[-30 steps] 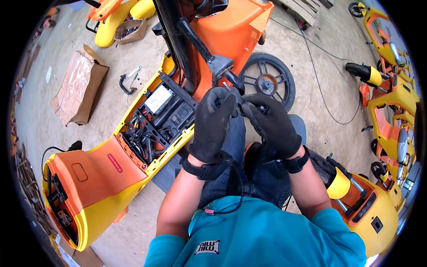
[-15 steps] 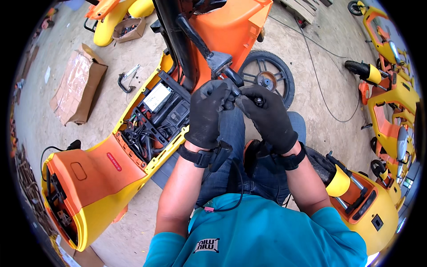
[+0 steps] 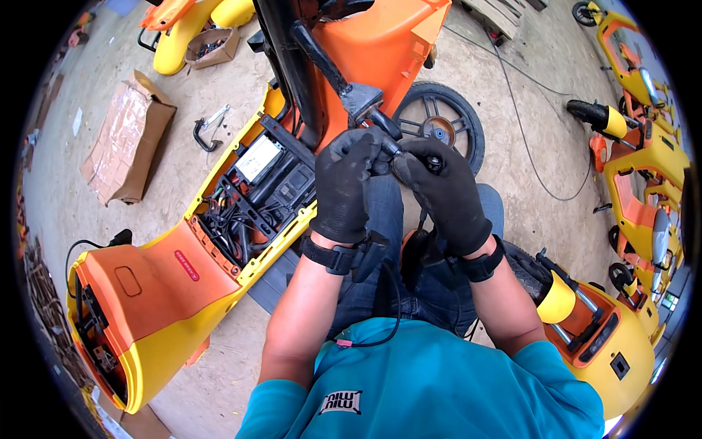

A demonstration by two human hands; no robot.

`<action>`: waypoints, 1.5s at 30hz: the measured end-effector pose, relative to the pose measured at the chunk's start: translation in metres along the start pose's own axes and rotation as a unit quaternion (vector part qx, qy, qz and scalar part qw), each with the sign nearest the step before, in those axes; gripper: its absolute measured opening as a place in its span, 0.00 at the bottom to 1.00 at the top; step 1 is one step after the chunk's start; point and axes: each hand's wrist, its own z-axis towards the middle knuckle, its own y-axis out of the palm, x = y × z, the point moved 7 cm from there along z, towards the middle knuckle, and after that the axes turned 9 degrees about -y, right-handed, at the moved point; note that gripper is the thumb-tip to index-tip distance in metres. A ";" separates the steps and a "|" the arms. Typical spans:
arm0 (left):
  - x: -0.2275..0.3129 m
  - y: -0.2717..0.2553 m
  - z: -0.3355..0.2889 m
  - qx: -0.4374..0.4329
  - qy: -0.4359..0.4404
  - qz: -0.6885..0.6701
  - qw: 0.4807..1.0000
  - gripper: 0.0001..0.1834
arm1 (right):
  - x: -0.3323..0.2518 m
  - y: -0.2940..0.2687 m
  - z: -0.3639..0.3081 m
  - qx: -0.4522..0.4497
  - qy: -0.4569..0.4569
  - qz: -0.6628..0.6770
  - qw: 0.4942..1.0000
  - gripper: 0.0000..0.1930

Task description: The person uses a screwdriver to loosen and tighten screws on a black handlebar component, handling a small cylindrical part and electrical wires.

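Note:
My left hand (image 3: 345, 186), in a black work glove, is closed around a short black cylindrical part (image 3: 393, 148) with a pale tip. It is just below the end of a black metal arm (image 3: 363, 102) on the scooter frame. My right hand (image 3: 450, 197), gloved the same way, has its thumb and fingers pinched at that tip. A small round black piece (image 3: 434, 164) shows among its curled fingers, partly hidden. Beside my left hand lies a yellow and orange scooter body (image 3: 168, 293), its open bay (image 3: 256, 197) showing wiring and black modules.
A loose black wheel (image 3: 441, 132) lies beyond my hands, next to an orange panel (image 3: 376, 51). To the left are a cardboard box (image 3: 128, 139) and a small metal bracket (image 3: 208, 135). More yellow scooters (image 3: 643, 190) line the right side; a thin cable (image 3: 519, 124) crosses the floor.
Both hands have shifted slightly right, still together at the cylindrical part. The pale tip now shows more clearly between my fingers. The scooter parts around them look unmoved.

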 end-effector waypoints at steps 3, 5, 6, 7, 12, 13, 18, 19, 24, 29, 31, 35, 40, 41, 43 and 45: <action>0.001 0.001 0.000 0.035 0.004 -0.020 0.999 0.11 | 0.006 -0.001 -0.002 -0.004 0.052 0.050 0.997 0.12; 0.001 0.002 -0.002 0.038 0.005 -0.029 0.999 0.11 | 0.005 -0.001 -0.005 -0.012 0.077 0.070 0.995 0.13; 0.002 0.002 -0.002 0.040 0.007 -0.033 0.999 0.11 | 0.005 0.001 -0.006 -0.049 0.092 0.098 0.990 0.15; 0.001 0.002 -0.003 0.043 0.005 -0.036 0.998 0.11 | 0.005 0.001 -0.008 -0.087 0.108 0.125 0.982 0.16; -0.002 0.001 -0.001 0.035 -0.007 -0.046 0.998 0.11 | -0.005 -0.003 -0.010 -0.132 -0.016 0.020 0.991 0.19; -0.001 0.000 -0.001 0.030 -0.009 -0.036 0.999 0.12 | -0.001 0.000 -0.009 -0.123 0.031 0.049 0.991 0.19; 0.005 0.000 -0.001 0.025 -0.002 -0.011 1.000 0.14 | 0.007 0.004 -0.008 -0.062 0.000 0.005 0.998 0.13; 0.005 -0.001 -0.002 0.025 0.000 -0.002 1.000 0.14 | 0.009 0.003 -0.009 -0.052 0.043 0.028 0.997 0.12; 0.005 -0.002 -0.001 0.032 0.002 -0.011 0.999 0.10 | -0.016 0.003 -0.013 0.034 -0.186 -0.256 0.948 0.15; 0.004 -0.002 0.004 0.017 -0.017 -0.014 1.000 0.09 | -0.017 0.004 -0.011 0.069 -0.234 -0.226 0.943 0.12; 0.003 -0.004 0.005 0.023 -0.014 -0.018 0.999 0.09 | 0.007 -0.003 -0.005 0.036 -0.028 -0.077 0.996 0.10; 0.009 -0.001 0.000 0.036 0.003 -0.029 0.999 0.09 | 0.000 -0.006 -0.009 -0.073 -0.104 -0.106 0.986 0.12; 0.009 0.000 0.001 -0.005 -0.009 -0.025 1.000 0.10 | -0.006 0.006 -0.011 0.058 -0.146 -0.183 0.971 0.14; 0.006 -0.002 0.004 -0.002 -0.010 -0.026 1.000 0.10 | -0.017 0.009 -0.017 0.095 -0.232 -0.257 0.933 0.14; 0.004 -0.003 0.005 0.002 -0.012 -0.032 0.999 0.10 | -0.006 0.004 -0.015 0.110 -0.192 -0.217 0.951 0.17; 0.003 -0.001 0.005 0.005 -0.017 -0.042 0.999 0.11 | 0.003 0.000 -0.012 0.058 -0.151 -0.165 0.973 0.20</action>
